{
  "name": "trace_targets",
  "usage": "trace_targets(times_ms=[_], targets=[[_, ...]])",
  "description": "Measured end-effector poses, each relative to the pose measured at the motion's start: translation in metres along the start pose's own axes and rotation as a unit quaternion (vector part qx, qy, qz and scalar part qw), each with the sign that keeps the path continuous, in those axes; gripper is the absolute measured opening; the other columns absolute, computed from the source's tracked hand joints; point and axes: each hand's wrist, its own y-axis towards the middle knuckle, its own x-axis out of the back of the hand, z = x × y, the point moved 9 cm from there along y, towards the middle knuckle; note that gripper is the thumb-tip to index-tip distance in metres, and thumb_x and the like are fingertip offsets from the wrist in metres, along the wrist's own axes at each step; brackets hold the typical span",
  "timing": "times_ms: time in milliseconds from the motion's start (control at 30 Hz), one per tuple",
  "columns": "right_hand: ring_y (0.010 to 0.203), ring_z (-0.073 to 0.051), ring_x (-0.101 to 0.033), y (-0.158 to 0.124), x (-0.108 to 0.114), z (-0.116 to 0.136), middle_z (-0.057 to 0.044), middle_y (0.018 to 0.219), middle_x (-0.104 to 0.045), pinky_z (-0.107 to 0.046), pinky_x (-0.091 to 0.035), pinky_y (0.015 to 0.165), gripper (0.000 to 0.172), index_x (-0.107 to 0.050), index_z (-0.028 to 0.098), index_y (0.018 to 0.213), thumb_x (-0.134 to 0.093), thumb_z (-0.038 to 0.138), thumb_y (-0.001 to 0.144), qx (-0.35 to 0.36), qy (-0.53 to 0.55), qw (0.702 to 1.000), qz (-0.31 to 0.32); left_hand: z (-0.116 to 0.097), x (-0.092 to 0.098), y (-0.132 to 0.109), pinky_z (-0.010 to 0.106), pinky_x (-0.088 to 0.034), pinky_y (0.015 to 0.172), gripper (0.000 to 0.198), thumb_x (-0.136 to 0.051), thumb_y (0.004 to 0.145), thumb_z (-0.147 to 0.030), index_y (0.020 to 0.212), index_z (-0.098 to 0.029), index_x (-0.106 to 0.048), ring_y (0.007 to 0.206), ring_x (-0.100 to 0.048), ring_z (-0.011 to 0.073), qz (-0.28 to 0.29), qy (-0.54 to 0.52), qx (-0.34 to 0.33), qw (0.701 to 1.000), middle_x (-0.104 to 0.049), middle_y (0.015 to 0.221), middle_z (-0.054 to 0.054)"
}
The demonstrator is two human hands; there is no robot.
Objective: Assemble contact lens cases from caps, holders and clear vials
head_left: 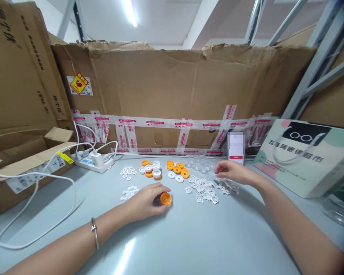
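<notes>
My left hand (150, 200) is closed round a small orange round cup-like part (166, 198), its hollow side facing up, just above or on the table. My right hand (232, 170) is at the back right, with fingers curled together beside clear plastic cups (200, 165); whatever is between its fingertips is hidden. Below that hand lies a pile of white lattice-like pieces (227, 186), with a second pile of similar lattice pieces (203, 190) to its left. Orange and white rings (177, 170) lie in a group behind my left hand, and another group of orange and white rings (150, 169) sits further left.
Small white discs (129, 193) and white stemmed pieces (128, 172) lie left of the rings. A power strip (94, 164) with white cables and an open carton (25, 168) stand at left. A phone (235, 148) leans at the back; a paper bag (301, 156) stands right.
</notes>
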Motion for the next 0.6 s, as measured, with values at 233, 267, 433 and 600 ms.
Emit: trace_targets(times_ms=[233,267,433,600], targets=[[0.07,-0.012,-0.058,-0.027,0.015,0.079,0.001,0.073,-0.06,-0.026,-0.047,0.068,0.024,-0.056,0.018,0.075,-0.071,0.034,0.066,0.136,0.313,0.934,-0.107,-0.014,0.038,0.002,0.04,-0.033,0.101,0.042,-0.062,0.076,-0.036,0.116,-0.025,-0.054,0.118,-0.042,0.0237,-0.127,-0.084,-0.005,0.988,-0.046,0.126,0.009],[0.069,-0.012,-0.058,-0.032,0.012,0.093,0.001,0.073,-0.06,-0.026,-0.048,0.067,0.023,-0.056,0.018,0.074,-0.072,0.032,0.066,0.165,0.343,0.915,-0.133,-0.018,0.043,0.004,0.039,-0.036,0.098,0.038,-0.06,0.078,-0.036,0.113,-0.024,-0.056,0.113,-0.046,0.0229,-0.143,-0.12,0.001,0.982,-0.051,0.121,0.009],[0.076,-0.014,-0.061,-0.074,-0.02,0.156,-0.001,0.077,-0.062,-0.028,-0.05,0.071,0.005,-0.057,0.021,0.079,-0.057,0.016,0.08,0.319,0.268,0.871,-0.26,-0.035,0.034,0.012,0.03,-0.046,0.08,0.029,-0.054,0.083,-0.037,0.103,-0.019,-0.064,0.09,-0.058,0.0179,-0.13,-0.389,0.08,0.908,-0.065,0.096,0.006],[0.083,-0.014,-0.062,-0.109,-0.045,0.191,-0.002,0.083,-0.066,-0.03,-0.051,0.079,0.026,-0.057,0.022,0.092,-0.049,0.001,0.081,0.479,0.147,0.808,-0.311,-0.033,0.027,0.01,0.022,-0.046,0.067,0.021,-0.061,0.079,-0.035,0.087,-0.018,-0.07,0.071,-0.056,0.0107,-0.161,-0.458,0.116,0.867,-0.065,0.077,0.002]])
